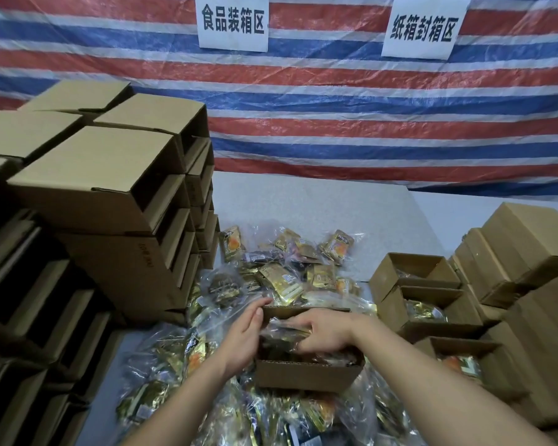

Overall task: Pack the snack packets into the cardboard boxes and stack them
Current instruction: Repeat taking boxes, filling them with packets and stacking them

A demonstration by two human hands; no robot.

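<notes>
The open box (306, 375) sits near centre on the worktop (319, 201), amid loose packets (284, 281). The right hand (326, 333) clamps packets down inside; the left hand (244, 336), fingers straight, steadies the left wall. Best to press them flat and tuck corners in.

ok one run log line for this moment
step: filling open box | left hand: steadying box side | right hand: pressing packets in | loose packets around

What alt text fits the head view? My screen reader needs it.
Two hands, left hand and right hand, press snack packets into an open box on a heap of packets. Stacked boxes stand left, filled boxes right.
</notes>
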